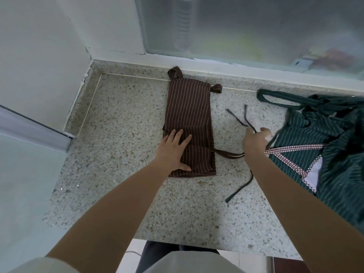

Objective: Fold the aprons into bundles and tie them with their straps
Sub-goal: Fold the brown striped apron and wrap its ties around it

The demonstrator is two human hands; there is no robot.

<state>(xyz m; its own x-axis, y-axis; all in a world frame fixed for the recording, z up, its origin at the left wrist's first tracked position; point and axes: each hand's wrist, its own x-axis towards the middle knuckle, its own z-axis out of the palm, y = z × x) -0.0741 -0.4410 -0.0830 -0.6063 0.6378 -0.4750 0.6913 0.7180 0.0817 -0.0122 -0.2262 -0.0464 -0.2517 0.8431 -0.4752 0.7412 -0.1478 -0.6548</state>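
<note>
At the left of the frame a pale wall meets the speckled stone counter (pixel 122 134), which fills the middle of the picture. Just left of centre lies the brown striped apron (pixel 189 115), already folded into a long narrow strip running from the back wall toward the person, its neck loop (pixel 174 72) poking out at the top end. The left hand (pixel 174 149) lies flat on the near half of that strip, fingers straight and spread, pinning the cloth and gripping nothing. From the strip's lower right edge the brown straps (pixel 228 154) run out to the right hand (pixel 256 138) at centre right, whose fingers are curled round them, the thin dark ends sticking up beyond the knuckles. Farther right a green striped apron (pixel 334 138) lies in a loose heap with checked trim, one of its ties (pixel 241 189) trailing on the counter. The step in hand looks like gathering the straps before bundling; next the strip probably needs rolling or folding up while the straps stay taut enough to wrap and knot.
</note>
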